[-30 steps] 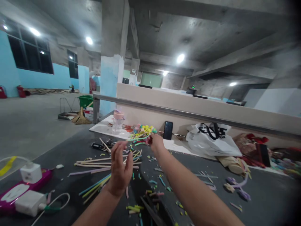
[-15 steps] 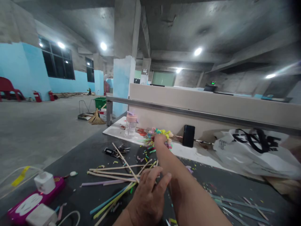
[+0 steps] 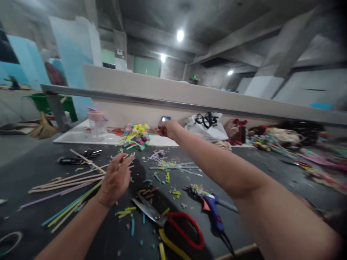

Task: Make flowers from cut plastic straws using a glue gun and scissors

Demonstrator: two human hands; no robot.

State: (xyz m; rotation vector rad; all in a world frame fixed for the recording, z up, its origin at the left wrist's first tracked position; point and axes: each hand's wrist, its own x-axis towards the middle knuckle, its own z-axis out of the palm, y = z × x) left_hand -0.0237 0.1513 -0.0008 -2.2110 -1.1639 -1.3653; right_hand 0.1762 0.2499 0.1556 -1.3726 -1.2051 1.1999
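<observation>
My right hand [image 3: 168,129] reaches far across to the base of the cream partition, its blurred fingers curled at a phone [image 3: 166,118]. The phone's lit upper part shows above the hand; the rest is covered. Nearer me, my left hand [image 3: 115,178] hovers over the dark tabletop with fingers apart and nothing in it. Beside it lie fuzzy craft sticks [image 3: 67,180] in cream, lilac, blue and yellow. A bunch of colourful fuzzy flowers [image 3: 137,135] rests between the hands, near the partition. Red-handled scissors [image 3: 187,227] lie partly open in front, next to a blue glue gun [image 3: 213,213].
Small coloured scraps [image 3: 173,193] litter the table. Keys [image 3: 81,157] and a pink-lidded bottle [image 3: 97,124] are at the left. A white bag [image 3: 207,128] leans on the partition [image 3: 162,86], with piled craft materials [image 3: 282,137] farther right. Pale strips [image 3: 176,167] lie mid-table.
The view has swung right. My right hand has moved from the flower bunch to the phone, whose dark screen is now lit. My left hand has lifted off the sticks, fingers spread.
</observation>
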